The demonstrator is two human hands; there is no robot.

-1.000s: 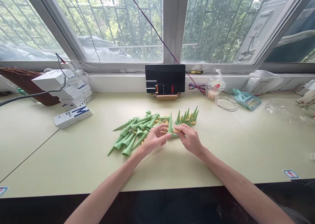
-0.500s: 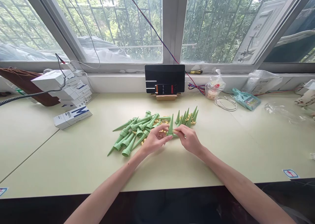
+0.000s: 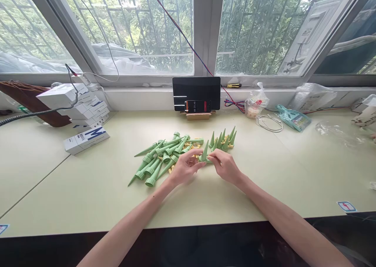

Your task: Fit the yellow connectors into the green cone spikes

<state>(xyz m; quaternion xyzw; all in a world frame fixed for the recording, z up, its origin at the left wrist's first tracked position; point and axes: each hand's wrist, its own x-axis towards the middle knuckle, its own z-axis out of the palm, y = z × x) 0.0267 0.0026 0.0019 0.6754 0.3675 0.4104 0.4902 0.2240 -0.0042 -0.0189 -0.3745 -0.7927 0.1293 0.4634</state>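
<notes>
Between my hands a green plant watering spike [image 3: 205,151] points upward, leaning slightly to the right. My left hand [image 3: 187,166] is curled around its base, thumb and fingers on the spike. Against its right side is my right hand [image 3: 225,164], fingers pinched together; whatever small piece they hold is hidden by the fingertips. A loose pile of green spikes [image 3: 152,167] lies to the left, with small yellow valves [image 3: 171,169] among them. Beyond my right hand, several spikes with yellow valves [image 3: 225,141] stand upright in a cluster.
A phone [image 3: 198,106] leans on a dark tablet [image 3: 196,87] at the back. White boxes [image 3: 85,106] are stacked at the left, with one box [image 3: 87,139] lying in front. At the right are a plastic bag [image 3: 256,102], a coiled cable [image 3: 268,124] and a teal dustpan [image 3: 293,118].
The spike in my left hand has tipped a little to the right, and its point sits lower. The yellow bit visible at my right fingertips is now hidden. Both hands stay nearly in place.
</notes>
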